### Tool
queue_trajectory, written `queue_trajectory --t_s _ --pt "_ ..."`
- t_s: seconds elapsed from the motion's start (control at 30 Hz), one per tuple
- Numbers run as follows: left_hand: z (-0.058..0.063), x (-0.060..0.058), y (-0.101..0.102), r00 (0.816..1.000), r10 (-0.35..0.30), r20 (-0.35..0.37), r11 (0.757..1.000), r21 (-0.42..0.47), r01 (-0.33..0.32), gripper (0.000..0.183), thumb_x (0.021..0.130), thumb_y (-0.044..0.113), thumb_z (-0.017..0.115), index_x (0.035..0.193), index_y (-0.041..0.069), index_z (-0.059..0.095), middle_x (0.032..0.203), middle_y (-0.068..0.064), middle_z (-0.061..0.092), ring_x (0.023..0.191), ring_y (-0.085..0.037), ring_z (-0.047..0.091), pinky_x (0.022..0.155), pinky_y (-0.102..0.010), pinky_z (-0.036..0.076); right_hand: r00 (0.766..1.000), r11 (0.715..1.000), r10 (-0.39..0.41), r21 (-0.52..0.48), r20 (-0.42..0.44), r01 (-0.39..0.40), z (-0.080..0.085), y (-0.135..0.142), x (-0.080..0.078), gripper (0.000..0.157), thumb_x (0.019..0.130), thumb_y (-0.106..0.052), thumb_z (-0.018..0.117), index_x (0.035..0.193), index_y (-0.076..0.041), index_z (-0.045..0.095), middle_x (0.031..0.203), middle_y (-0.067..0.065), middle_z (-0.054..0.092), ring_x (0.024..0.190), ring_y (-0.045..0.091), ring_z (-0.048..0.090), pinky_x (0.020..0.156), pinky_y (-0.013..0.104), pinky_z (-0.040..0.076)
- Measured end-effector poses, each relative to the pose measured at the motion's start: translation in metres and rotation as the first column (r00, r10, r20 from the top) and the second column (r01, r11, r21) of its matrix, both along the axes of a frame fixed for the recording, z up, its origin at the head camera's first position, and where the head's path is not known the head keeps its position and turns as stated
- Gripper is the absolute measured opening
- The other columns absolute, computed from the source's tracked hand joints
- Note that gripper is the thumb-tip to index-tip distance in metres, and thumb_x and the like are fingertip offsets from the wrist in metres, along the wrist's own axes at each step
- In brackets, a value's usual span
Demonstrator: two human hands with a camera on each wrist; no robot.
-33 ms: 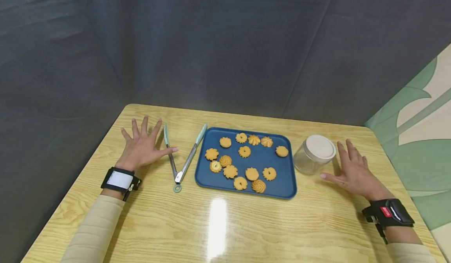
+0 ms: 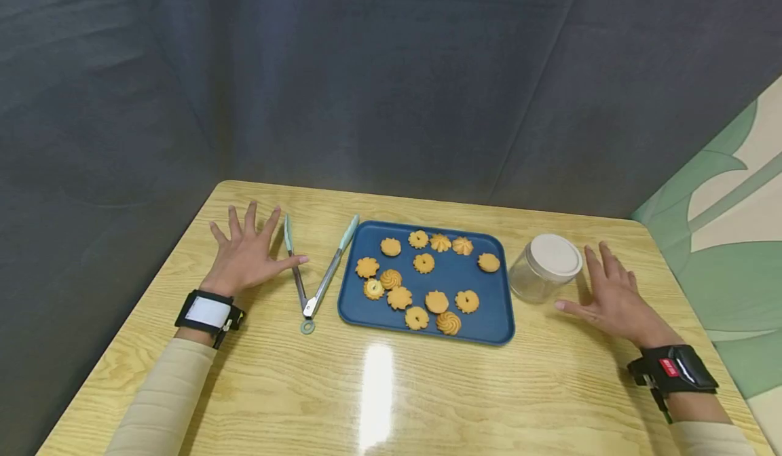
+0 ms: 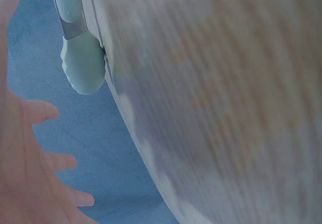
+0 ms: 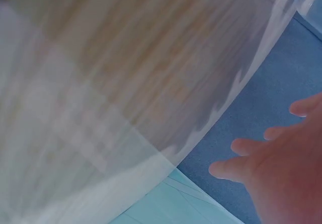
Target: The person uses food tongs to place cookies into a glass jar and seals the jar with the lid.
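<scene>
My left hand (image 2: pixel 241 256) is spread wide near the table's left side, holding nothing. Its thumb reaches over one arm of the tongs (image 2: pixel 326 273), which lie spread in a V with pale teal tips. In the left wrist view a teal tong tip (image 3: pixel 84 65) shows beyond the fingers. On the right, my right hand (image 2: pixel 617 300) is also spread and holds nothing, beside a clear jar (image 2: pixel 533 279) with a white lid (image 2: pixel 556 254). Between the hands, a blue tray (image 2: pixel 489 320) carries several cookies, among them a swirled cookie (image 2: pixel 449 323) and a ring-like cookie (image 2: pixel 467 300).
The wooden table (image 2: pixel 476 402) has rounded far corners. Behind it hangs a dark blue-grey curtain (image 2: pixel 391 89), and a green and cream leaf-patterned surface (image 2: pixel 721 239) stands at the right. A black band (image 2: pixel 675 368) is strapped round each wrist.
</scene>
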State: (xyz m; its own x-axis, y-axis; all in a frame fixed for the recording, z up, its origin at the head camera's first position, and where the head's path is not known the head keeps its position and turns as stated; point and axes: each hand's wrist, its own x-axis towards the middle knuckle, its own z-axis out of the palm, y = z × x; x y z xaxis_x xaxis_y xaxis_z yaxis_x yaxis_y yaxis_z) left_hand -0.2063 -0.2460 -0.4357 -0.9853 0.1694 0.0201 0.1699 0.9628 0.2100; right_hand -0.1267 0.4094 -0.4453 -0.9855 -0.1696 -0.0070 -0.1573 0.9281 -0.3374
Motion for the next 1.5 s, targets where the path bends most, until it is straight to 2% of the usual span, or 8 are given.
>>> queue_trajectory --t_s 0.47,0.7,0.9,1.07,1.17,1.27,1.37,1.5 --pt "0.001 0.002 0.000 0.998 -0.016 -0.065 0.999 0.029 0.018 0.114 0.084 0.085 0.061 0.168 0.016 0.026 0.171 -0.035 0.011 0.151 -0.071 -0.010 0.109 -0.091 0.010 0.998 0.997 -0.001 -0.079 0.070 0.006 0.000 -0.008 0.002 0.143 0.077 -0.051 0.092 0.166 0.004 -0.005 0.166 0.045 -0.001 0.148 0.073 0.008 0.106 0.088 0.020" --pt "0.005 0.004 -0.002 0.990 -0.031 -0.139 0.998 0.058 0.039 0.107 0.085 0.079 0.067 0.166 0.020 0.033 0.166 -0.031 0.028 0.152 -0.066 0.018 0.112 -0.084 0.025 0.998 0.966 0.045 -0.256 0.052 -0.030 -0.001 -0.021 -0.003 0.141 0.076 -0.038 0.096 0.168 -0.004 -0.005 0.165 0.043 0.012 0.150 0.067 0.014 0.110 0.086 0.017" --pt "0.009 0.005 0.000 0.982 -0.055 -0.179 0.994 0.082 0.071 0.098 0.087 0.078 0.067 0.157 0.013 0.049 0.152 -0.026 0.048 0.135 -0.053 0.047 0.103 -0.071 0.043 0.991 0.900 0.128 -0.416 -0.039 -0.133 -0.003 -0.027 -0.012 0.120 0.074 -0.018 0.098 0.166 -0.022 0.022 0.159 0.016 0.039 0.151 0.015 0.033 0.131 0.030 0.021" --pt "0.015 0.010 0.006 0.980 -0.095 -0.177 0.990 0.086 0.112 0.083 0.090 0.073 0.067 0.138 0.005 0.066 0.127 -0.022 0.066 0.106 -0.041 0.065 0.084 -0.057 0.055 0.999 0.909 0.052 -0.415 0.004 -0.046 0.003 -0.030 -0.012 0.113 0.079 -0.023 0.095 0.167 -0.015 0.024 0.157 0.018 0.045 0.146 0.023 0.044 0.118 0.053 0.041" --pt "0.021 0.010 0.013 0.972 -0.127 -0.199 0.987 0.070 0.143 0.079 0.090 0.073 0.068 0.131 0.006 0.071 0.115 -0.019 0.071 0.091 -0.034 0.069 0.074 -0.052 0.057 0.999 0.909 -0.005 -0.415 0.044 0.023 0.008 -0.031 -0.010 0.112 0.081 -0.027 0.094 0.166 -0.006 0.023 0.156 0.023 0.046 0.139 0.036 0.050 0.107 0.028 0.049" --pt "0.026 0.012 0.020 0.966 -0.135 -0.222 0.986 0.070 0.154 0.077 0.089 0.073 0.069 0.128 0.007 0.072 0.111 -0.016 0.073 0.086 -0.031 0.070 0.070 -0.049 0.057 0.997 0.888 -0.020 -0.458 0.070 0.049 0.008 -0.034 -0.011 0.109 0.081 -0.023 0.094 0.164 -0.004 0.025 0.153 0.020 0.047 0.132 0.009 0.052 0.090 0.004 0.039" --pt "0.030 0.015 0.030 0.960 -0.144 -0.240 0.981 0.091 0.170 0.077 0.088 0.073 0.071 0.128 0.007 0.071 0.115 -0.015 0.073 0.090 -0.031 0.071 0.072 -0.049 0.058 0.998 0.866 -0.020 -0.498 0.057 0.046 0.006 -0.039 -0.011 0.105 0.080 -0.017 0.094 0.161 -0.003 0.029 0.147 0.014 0.049 0.120 -0.013 0.045 0.090 0.003 0.037" --pt "0.035 0.019 0.041 0.943 -0.181 -0.280 0.972 0.096 0.215 0.076 0.088 0.071 0.072 0.129 0.006 0.070 0.119 -0.016 0.073 0.101 -0.035 0.071 0.086 -0.053 0.058 0.997 0.850 -0.053 -0.521 0.051 0.072 0.004 -0.045 -0.011 0.105 0.079 -0.017 0.094 0.161 -0.005 0.029 0.145 0.008 0.049 0.118 -0.015 0.043 0.093 0.006 0.036"
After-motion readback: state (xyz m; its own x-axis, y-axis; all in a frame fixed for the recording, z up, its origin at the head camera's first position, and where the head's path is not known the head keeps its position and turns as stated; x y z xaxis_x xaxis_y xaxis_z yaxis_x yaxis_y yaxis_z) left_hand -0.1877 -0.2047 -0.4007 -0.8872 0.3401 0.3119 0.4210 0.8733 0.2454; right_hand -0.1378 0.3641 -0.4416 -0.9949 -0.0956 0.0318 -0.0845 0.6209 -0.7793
